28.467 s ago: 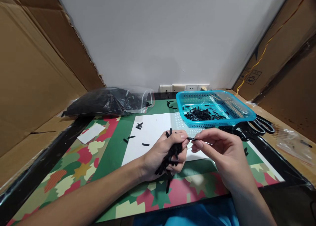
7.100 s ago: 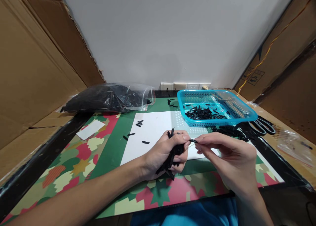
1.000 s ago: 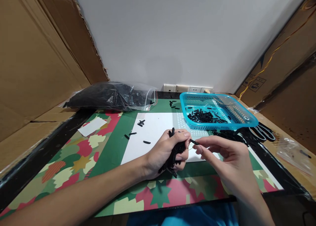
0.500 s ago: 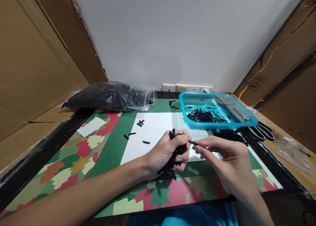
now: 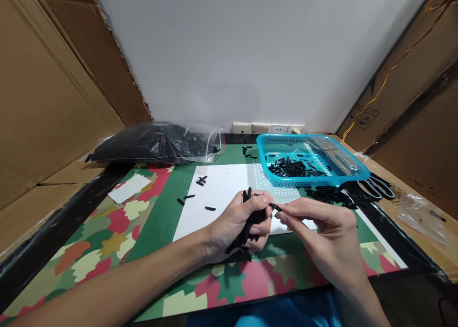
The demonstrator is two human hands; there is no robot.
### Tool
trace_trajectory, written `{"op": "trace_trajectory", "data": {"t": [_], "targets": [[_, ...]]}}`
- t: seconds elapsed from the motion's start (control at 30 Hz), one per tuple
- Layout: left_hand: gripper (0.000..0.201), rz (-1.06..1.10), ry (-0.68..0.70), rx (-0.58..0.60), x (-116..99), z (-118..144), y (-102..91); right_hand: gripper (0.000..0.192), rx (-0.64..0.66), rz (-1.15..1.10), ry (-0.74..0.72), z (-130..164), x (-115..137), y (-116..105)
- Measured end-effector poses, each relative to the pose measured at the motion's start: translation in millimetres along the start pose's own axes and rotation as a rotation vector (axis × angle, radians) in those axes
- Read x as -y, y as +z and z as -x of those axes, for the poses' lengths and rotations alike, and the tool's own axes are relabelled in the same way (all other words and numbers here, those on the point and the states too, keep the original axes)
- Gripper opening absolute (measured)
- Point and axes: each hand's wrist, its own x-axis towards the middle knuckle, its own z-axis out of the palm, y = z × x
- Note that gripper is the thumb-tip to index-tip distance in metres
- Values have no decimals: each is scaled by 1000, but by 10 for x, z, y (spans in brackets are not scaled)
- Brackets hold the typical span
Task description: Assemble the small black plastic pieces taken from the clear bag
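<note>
Left hand (image 5: 239,224) is closed in a fist around a bundle of short black tube pieces (image 5: 247,228), ends poking out above the thumb and below the palm; the wrist rests over the patterned mat (image 5: 107,231). Right hand (image 5: 331,236) comes in beside it, thumb and forefinger pinched on a single black piece (image 5: 275,207) at the top of the bundle, fingertips all but touching the left thumb.

Left to right on the bench: a clear plastic bag (image 5: 157,143) full of black stock lying at the far left; a small white slip (image 5: 129,188) on the mat; a white sheet (image 5: 222,193) carrying a few stray pieces (image 5: 200,180), its right part perforated; a blue slotted basket (image 5: 343,162) with a heap of cut pieces inside; more black pieces piled just in front of the basket; scissors (image 5: 375,186) on the right rim.

Judgement on doing this step well: keep the fist firm enough that neighbours do not slide out, yet loose enough to let one piece go. Pinch close to the exposed end, draw along the piece's own axis, not sideways. Hold both hands low over the white sheet so any dropped piece shows up against it.
</note>
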Motion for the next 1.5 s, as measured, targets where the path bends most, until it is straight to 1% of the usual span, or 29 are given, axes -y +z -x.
{"op": "trace_trajectory", "data": {"t": [0.1, 0.17, 0.23, 0.3, 0.33, 0.4, 0.43, 0.47, 0.5, 0.53, 0.6, 0.7, 0.73, 0.8, 0.87, 0.93, 1.03, 1.07, 1.13, 1.2, 1.27, 1.4, 1.5], "targets": [[31, -20, 22, -60, 5, -16, 8, 10, 6, 61, -28, 2, 32, -3], [30, -30, 36, -110, 7, -26, 24, 9, -28, 156, -63, -29, 41, -58], [28, -33, 29, -135, 5, -30, 41, 8, -131, 309, -121, -110, 21, -169], [27, -30, 7, -135, -1, -28, 52, 11, -256, 503, -166, -237, -26, -312], [27, -24, -2, -134, -5, -25, 53, 12, -298, 595, -150, -308, -52, -382], [26, 2, -11, -125, -19, -17, 49, 16, -305, 861, -59, -428, -90, -488], [26, 17, -10, -119, -27, -13, 45, 20, -284, 943, -14, -464, -93, -515], [26, 31, -9, -111, -36, -8, 40, 20, -241, 954, 11, -477, -85, -520], [25, 40, -7, -102, -44, -4, 35, 19, -194, 913, 19, -470, -65, -505], [25, 46, -3, -92, -52, 2, 30, 17, -143, 817, 12, -443, -36, -471], [24, 55, 5, -73, -64, 13, 22, 19, -45, 567, -5, -353, 30, -363], [22, 93, 29, -17, -74, 27, 8, 23, 139, 256, 73, -215, 85, -166], [21, 111, 39, 1, -77, 31, 2, 22, 182, 175, 109, -183, 85, -107], [23, 150, 65, 21, -88, 39, -13, 16, 192, 59, 155, -150, 67, -10], [25, 186, 76, 25, -104, 47, -29, 15, 168, 9, 168, -144, 49, 51], [26, 216, 64, 39, -120, 57, -42, 15, 163, 2, 166, -149, 47, 82], [26, 239, 27, 94, -132, 72, -54, 10, 156, 2, 167, -149, 58, 94], [26, 240, 21, 113, -133, 76, -56, 11, 160, 14, 168, -145, 57, 94], [27, 232, 21, 130, -139, 81, -53, 20, 197, 104, 150, -136, 38, 92], [27, 210, 38, 109, -156, 80, -44, 25, 244, 279, 106, -131, -2, 92], [27, 177, 66, 49, -182, 70, -31, 26, 270, 474, 49, -134, -55, 104], [25, 120, 118, -130, -227, 34, -9, 27, 306, 825, -50, -158, -140, 185], [25, 107, 126, -216, -233, 14, 3, 25, 352, 998, -108, -187, -154, 272]]}}
